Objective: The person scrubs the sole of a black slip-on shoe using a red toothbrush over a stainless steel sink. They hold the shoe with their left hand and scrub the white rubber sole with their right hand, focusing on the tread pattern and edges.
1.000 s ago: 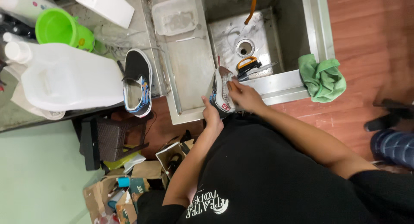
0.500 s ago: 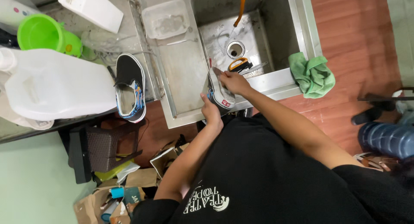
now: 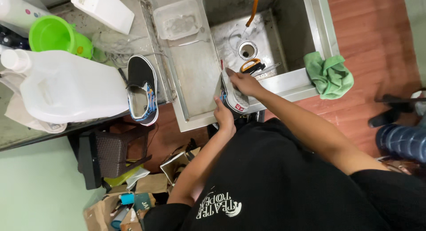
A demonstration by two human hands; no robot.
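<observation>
My left hand (image 3: 224, 115) grips a sneaker (image 3: 234, 97) by its heel end, sole turned up, over the front edge of a steel sink (image 3: 288, 86). My right hand (image 3: 244, 83) presses on the sole near the toe and holds a small brush whose red handle tip (image 3: 222, 62) sticks out beyond the fingers. The matching black sneaker (image 3: 143, 89) with a colourful lining lies on the grey counter to the left, apart from both hands.
A green cloth (image 3: 329, 74) hangs over the sink's right rim. An orange-handled tool (image 3: 252, 65) and an orange hose (image 3: 254, 8) are in the basin. A clear tub (image 3: 179, 19), green cup (image 3: 55, 35) and large white jug (image 3: 66, 86) stand left. Boxes (image 3: 142, 191) clutter the floor.
My right hand has slid along the sole toward the toe while my left hand keeps hold of the sneaker. The camera view has shifted slightly.
</observation>
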